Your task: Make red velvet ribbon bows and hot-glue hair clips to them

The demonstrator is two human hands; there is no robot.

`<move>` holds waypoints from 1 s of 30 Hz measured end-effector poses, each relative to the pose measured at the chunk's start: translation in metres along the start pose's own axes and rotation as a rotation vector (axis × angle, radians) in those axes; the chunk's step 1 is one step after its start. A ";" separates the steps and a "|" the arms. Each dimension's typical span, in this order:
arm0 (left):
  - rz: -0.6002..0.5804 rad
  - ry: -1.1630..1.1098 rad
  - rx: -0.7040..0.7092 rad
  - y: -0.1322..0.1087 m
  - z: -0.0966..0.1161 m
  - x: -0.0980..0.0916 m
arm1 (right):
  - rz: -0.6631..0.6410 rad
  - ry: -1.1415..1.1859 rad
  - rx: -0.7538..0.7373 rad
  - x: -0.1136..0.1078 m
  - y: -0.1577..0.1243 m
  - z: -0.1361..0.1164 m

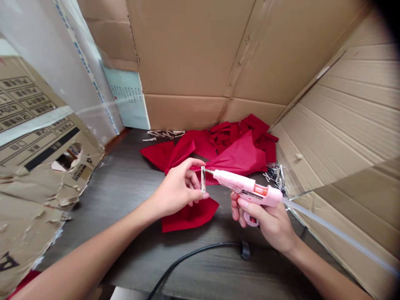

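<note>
Between the thumb and index finger of my left hand (179, 187), a small metal clip (203, 180) is held upright. My right hand (268, 218) is wrapped round the handle of a pink glue gun (237, 181), whose metal nozzle points left and meets or nearly meets the clip's upper end. A long translucent glue stick (331, 227) sticks out of the gun's back. Under and behind my hands lies red fabric (242, 156) shaped like a bow, with a pointed tail (193, 216) below my left hand.
Metal clips (165, 133) lie at the back left of the dark table (125, 183), with more silvery pieces (275, 174) at the right. Folded red strips (250, 129) are heaped behind the bow. A black cable (193, 253) crosses the front. Cardboard walls (193, 54) enclose the table.
</note>
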State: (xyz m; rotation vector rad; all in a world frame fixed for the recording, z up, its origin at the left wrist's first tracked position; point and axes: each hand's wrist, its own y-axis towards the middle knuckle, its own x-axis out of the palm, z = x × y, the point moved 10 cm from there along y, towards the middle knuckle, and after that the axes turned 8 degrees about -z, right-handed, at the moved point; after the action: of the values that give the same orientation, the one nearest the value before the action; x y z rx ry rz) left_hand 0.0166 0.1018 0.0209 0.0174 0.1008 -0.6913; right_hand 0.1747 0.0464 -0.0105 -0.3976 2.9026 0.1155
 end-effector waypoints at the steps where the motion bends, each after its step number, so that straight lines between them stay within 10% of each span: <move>1: 0.000 0.002 -0.001 0.000 0.000 0.000 | -0.002 -0.005 0.003 0.000 0.000 0.001; 30: -0.008 0.083 -0.009 -0.002 0.003 0.000 | 0.004 -0.011 0.017 -0.003 -0.002 0.005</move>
State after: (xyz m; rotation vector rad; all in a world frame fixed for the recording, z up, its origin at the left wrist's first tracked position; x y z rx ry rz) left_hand 0.0159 0.1004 0.0237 0.0369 0.1836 -0.6984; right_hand 0.1792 0.0455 -0.0149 -0.3875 2.8919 0.0934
